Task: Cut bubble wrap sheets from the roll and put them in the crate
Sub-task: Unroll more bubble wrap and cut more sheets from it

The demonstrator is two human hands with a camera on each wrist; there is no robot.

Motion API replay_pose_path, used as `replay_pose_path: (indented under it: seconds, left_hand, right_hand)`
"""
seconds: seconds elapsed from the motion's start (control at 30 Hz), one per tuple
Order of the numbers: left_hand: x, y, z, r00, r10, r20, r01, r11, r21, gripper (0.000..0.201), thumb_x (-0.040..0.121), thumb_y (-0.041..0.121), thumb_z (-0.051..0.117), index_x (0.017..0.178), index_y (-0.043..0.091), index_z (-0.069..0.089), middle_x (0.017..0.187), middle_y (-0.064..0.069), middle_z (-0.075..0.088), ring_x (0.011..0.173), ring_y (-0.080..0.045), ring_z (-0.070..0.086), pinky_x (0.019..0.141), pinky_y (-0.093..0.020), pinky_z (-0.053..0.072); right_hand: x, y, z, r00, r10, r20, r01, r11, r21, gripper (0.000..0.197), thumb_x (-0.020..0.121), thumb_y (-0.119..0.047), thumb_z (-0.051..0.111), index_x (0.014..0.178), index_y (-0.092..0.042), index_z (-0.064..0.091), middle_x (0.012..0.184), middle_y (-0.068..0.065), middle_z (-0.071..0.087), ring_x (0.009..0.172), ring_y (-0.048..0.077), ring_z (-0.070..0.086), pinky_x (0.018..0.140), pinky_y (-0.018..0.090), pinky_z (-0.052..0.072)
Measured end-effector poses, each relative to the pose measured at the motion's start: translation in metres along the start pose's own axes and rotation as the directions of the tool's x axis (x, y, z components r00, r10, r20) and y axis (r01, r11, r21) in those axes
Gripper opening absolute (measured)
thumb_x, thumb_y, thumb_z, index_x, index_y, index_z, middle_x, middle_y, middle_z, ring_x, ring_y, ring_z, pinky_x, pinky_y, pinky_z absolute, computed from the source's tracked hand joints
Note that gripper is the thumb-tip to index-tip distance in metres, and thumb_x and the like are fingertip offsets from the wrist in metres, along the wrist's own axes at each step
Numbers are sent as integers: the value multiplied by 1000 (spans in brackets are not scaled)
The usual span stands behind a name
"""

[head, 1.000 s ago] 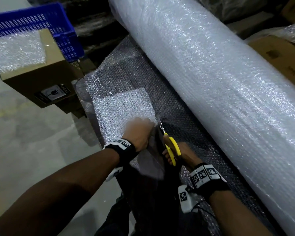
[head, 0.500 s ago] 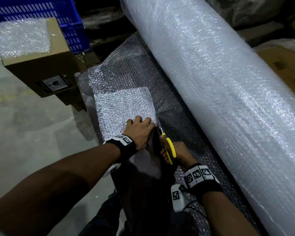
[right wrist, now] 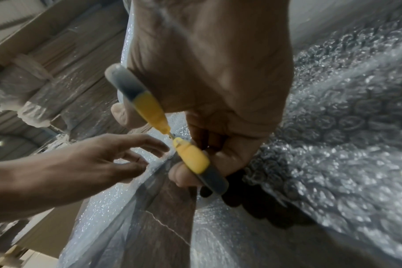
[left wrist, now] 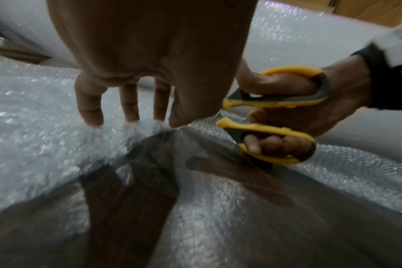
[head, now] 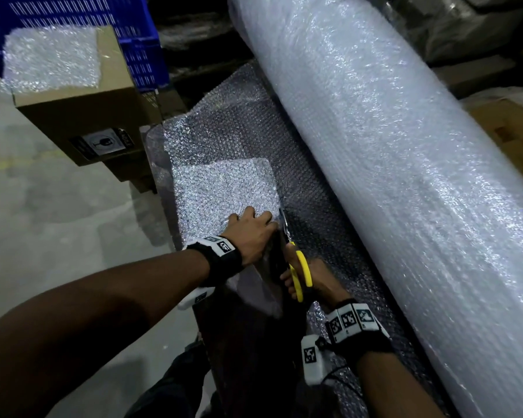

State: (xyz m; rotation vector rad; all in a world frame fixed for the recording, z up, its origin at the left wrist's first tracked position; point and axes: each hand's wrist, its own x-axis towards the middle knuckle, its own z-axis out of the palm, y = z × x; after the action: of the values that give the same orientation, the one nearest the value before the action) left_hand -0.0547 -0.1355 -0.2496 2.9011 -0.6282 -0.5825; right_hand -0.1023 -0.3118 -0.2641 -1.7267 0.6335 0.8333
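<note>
A huge bubble wrap roll (head: 375, 146) lies along the right. Its unrolled sheet (head: 239, 128) is spread over a dark board (head: 254, 351). My left hand (head: 249, 229) presses a brighter, doubled patch of sheet (head: 221, 188) flat; its straight fingers (left wrist: 131, 107) touch the wrap. Just to its right, my right hand (head: 317, 279) grips yellow-handled scissors (head: 301, 268), thumb and fingers through the loops (left wrist: 276, 101). The blades point away from me at the sheet's cut edge, beside my left fingertips. The blue crate (head: 139, 40) stands at the top left.
A cardboard box (head: 82, 116) with cut bubble wrap pieces (head: 52, 58) on top stands in front of the crate. Grey concrete floor (head: 43, 221) lies to the left. More boxes (head: 514, 137) sit behind the roll at right.
Both hands have moved forward along the sheet, away from me, with the scissors following the cut. My left hand has gone from bunched to fingers spread flat on the wrap.
</note>
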Motion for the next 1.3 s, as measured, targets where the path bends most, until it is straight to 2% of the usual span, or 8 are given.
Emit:
replay_pose_path:
  seconds: [0.2,0.33,0.53,0.8,0.97,1.07,1.17,1.3]
  left_hand:
    - [9,-8,-6,992,-28,-122,40,994,101,36,95,44,55,123,22,56,130,-3,47,118,-31,38,87,-53,43]
    - [21,-18,-9,989,-142,-31,143,989,32,50,92,30,62,137,30,41,146,-8,29,127,-38,31,91,-62,41]
    - [24,-21,-6,989,-149,5,149,987,53,56,92,27,63,141,32,36,148,-8,26,130,-41,29,94,-65,41]
    - [25,-25,-5,992,-127,13,127,992,24,55,92,28,64,140,33,38,148,-8,25,128,-42,30,95,-66,40]
    - [28,-23,-10,989,-145,26,145,989,-19,52,94,30,62,140,32,40,146,-8,29,129,-42,30,95,-69,39]
    - [31,-23,-16,987,-161,19,162,985,-60,46,97,30,59,139,32,40,143,-6,31,127,-40,33,93,-66,42]
    - [34,-24,-16,981,-196,-11,195,979,-67,60,94,18,62,143,32,31,155,-5,13,126,-41,34,90,-63,45]
    - [39,-22,-24,974,-221,48,224,972,-67,65,93,13,63,147,32,31,160,-4,11,131,-42,29,92,-63,44]
  right_hand:
    - [3,-2,-2,999,37,18,-37,999,-21,87,49,-85,57,62,0,68,51,12,58,42,23,56,47,24,48]
    - [3,-5,-1,999,45,18,-44,999,-22,88,49,-84,59,64,2,68,52,13,59,43,24,56,48,25,49]
    - [9,-13,2,999,30,16,-29,999,-38,89,43,-89,59,54,-1,69,54,16,60,43,26,58,49,27,50]
    - [10,-21,1,996,-5,-86,1,999,-48,73,72,-74,65,54,-3,61,47,10,55,37,19,50,43,22,43]
    - [12,-20,-2,996,9,-87,-14,998,-61,80,59,-83,61,52,-3,63,48,12,55,37,22,52,42,23,43]
    - [16,-24,-3,998,42,-52,-46,995,-85,85,68,-83,57,58,1,66,49,13,57,39,23,54,45,24,47]
    - [20,-29,-2,998,64,-17,-65,993,-102,87,59,-85,56,58,1,68,52,14,59,42,25,56,48,26,49]
    - [19,-35,-3,998,63,-9,-63,994,-87,78,80,-73,60,56,1,66,51,14,58,41,24,54,47,25,48]
